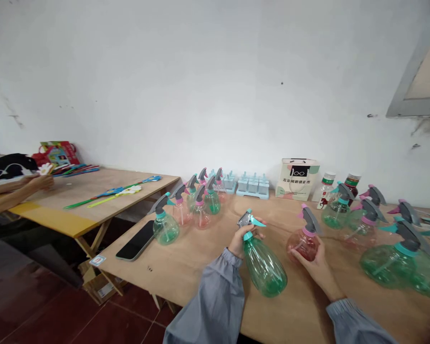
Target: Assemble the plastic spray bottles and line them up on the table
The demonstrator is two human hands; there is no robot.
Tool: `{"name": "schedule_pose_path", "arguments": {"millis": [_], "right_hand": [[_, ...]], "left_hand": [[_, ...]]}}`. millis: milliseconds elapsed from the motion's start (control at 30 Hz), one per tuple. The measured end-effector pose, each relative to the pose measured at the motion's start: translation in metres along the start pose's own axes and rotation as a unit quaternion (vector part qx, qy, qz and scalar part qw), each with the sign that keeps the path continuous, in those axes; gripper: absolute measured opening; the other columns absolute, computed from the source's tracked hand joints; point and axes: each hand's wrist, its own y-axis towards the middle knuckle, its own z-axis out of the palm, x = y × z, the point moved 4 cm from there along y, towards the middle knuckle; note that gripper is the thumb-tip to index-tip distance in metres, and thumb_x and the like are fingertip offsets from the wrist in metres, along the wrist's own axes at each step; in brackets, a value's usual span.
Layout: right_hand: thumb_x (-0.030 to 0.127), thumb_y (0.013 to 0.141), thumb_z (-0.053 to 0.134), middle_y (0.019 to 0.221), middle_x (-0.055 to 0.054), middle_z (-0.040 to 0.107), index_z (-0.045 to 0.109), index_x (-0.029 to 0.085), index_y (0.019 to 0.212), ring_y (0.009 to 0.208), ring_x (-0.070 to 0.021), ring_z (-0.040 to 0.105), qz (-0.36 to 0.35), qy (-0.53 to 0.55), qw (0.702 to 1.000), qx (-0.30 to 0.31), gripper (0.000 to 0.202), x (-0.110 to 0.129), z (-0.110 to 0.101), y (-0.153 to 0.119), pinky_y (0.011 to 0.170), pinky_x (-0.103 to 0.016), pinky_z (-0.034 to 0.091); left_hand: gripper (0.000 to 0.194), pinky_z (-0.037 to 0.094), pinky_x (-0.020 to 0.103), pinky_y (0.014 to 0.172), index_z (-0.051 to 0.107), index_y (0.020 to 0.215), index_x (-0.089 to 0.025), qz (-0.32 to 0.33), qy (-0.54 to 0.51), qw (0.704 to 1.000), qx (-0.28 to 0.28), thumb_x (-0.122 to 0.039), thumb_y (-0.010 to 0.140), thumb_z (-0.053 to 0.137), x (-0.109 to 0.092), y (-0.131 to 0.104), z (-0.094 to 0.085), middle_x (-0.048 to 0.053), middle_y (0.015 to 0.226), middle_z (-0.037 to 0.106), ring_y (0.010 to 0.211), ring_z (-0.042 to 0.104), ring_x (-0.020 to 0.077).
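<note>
Left hand (238, 241) is closed round the neck of the green spray bottle (265, 267), just under its sprayer head (245, 219); bottle tilted, base toward the right hand's side. Right hand (319, 268) is curled round the body of the pink spray bottle (304, 244), roughly upright over the table (186, 274). Can't tell if either base touches the wood

Risks, my read:
- green one is held at the top only, so the body likely swings; a loose grip lets it slip or knock the pink one
- fingers sit near the teal trigger (259, 222), could squeeze it by accident
- pink one is smooth and round, may roll out of the fingertips if pinched too lightly
- bottle group on the right (387, 265) is tightly packed, a wide right elbow or wrist could topple some
</note>
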Motion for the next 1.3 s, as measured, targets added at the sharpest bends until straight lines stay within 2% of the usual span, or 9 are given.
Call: {"name": "schedule_pose_path", "arguments": {"millis": [133,267,533,767,967,1100,1200,1300], "right_hand": [[0.065,0.058,0.082,0.143,-0.02,0.047,0.034,0.021,0.14,0.132,-0.0372,0.05,0.009,0.002,1.0,-0.005,0.105,-0.002,0.0,0.0,0.112,-0.055,0.039],[0.066,0.059,0.081,0.142,-0.019,0.049,0.035,0.021,0.139,0.131,-0.036,0.051,-0.007,0.0,1.0,-0.011,0.102,-0.003,-0.001,0.001,0.112,-0.055,0.039],[0.065,0.058,0.082,0.144,-0.021,0.047,0.033,0.021,0.14,0.13,-0.0365,0.053,0.009,0.014,1.0,0.002,0.105,-0.005,0.0,0.0,0.11,-0.054,0.042],[0.064,0.058,0.082,0.139,-0.02,0.051,0.034,0.021,0.137,0.129,-0.036,0.054,0.008,0.02,1.0,-0.006,0.101,0.006,0.002,0.0,0.111,-0.055,0.041],[0.064,0.058,0.082,0.139,-0.021,0.051,0.034,0.021,0.137,0.129,-0.0365,0.053,0.013,0.007,1.0,-0.001,0.102,0.008,0.001,-0.002,0.11,-0.056,0.041],[0.065,0.058,0.081,0.138,-0.021,0.052,0.036,0.021,0.136,0.128,-0.0368,0.054,0.011,0.001,1.0,-0.011,0.101,0.007,0.0,-0.002,0.11,-0.056,0.042],[0.064,0.057,0.082,0.138,-0.02,0.052,0.036,0.021,0.136,0.127,-0.0364,0.055,0.009,0.007,1.0,-0.006,0.101,0.006,0.001,-0.001,0.109,-0.055,0.044],[0.065,0.058,0.081,0.139,-0.02,0.051,0.036,0.021,0.135,0.129,-0.0361,0.054,0.01,0.009,1.0,-0.005,0.1,0.006,0.001,-0.001,0.109,-0.054,0.043]], "left_hand": [[0.032,0.05,0.031,0.074,0.066,0.1,-0.014,-0.009,-0.031,0.999,0.008,-0.032,0.074,0.07,0.0,0.001,-0.003,0.011,0.108,0.073,0.074,0.069,0.0191],[0.032,0.049,0.031,0.069,0.067,0.098,-0.016,-0.028,-0.031,0.999,0.006,-0.036,0.073,0.07,0.0,0.0,-0.002,0.011,0.107,0.074,0.075,0.071,0.0222],[0.032,0.05,0.035,0.079,0.072,0.092,-0.014,-0.012,0.016,1.0,0.005,-0.036,0.069,0.069,0.0,-0.001,0.001,0.015,0.101,0.075,0.09,0.071,0.0289],[0.037,0.049,0.031,0.079,0.068,0.099,-0.013,-0.011,0.006,1.0,-0.018,-0.031,0.069,0.076,0.004,0.0,0.001,0.014,0.109,0.074,0.099,0.07,0.0274],[0.043,0.049,0.026,0.07,0.068,0.106,-0.018,0.005,0.034,0.996,-0.085,-0.037,0.07,0.083,0.002,-0.001,0.001,0.01,0.11,0.075,0.085,0.074,0.0228],[0.037,0.052,0.027,0.07,0.069,0.1,-0.016,-0.015,0.0,0.998,-0.066,-0.035,0.07,0.082,0.001,-0.003,0.003,0.01,0.113,0.074,0.08,0.074,0.021],[0.035,0.055,0.029,0.074,0.07,0.098,-0.015,-0.022,-0.028,0.998,-0.055,-0.033,0.071,0.081,0.001,-0.002,0.003,0.012,0.118,0.073,0.089,0.074,0.0246],[0.035,0.057,0.03,0.075,0.069,0.1,-0.016,-0.035,-0.029,0.997,-0.069,-0.033,0.071,0.081,0.005,0.0,0.0,0.012,0.122,0.071,0.097,0.074,0.0276]]}}
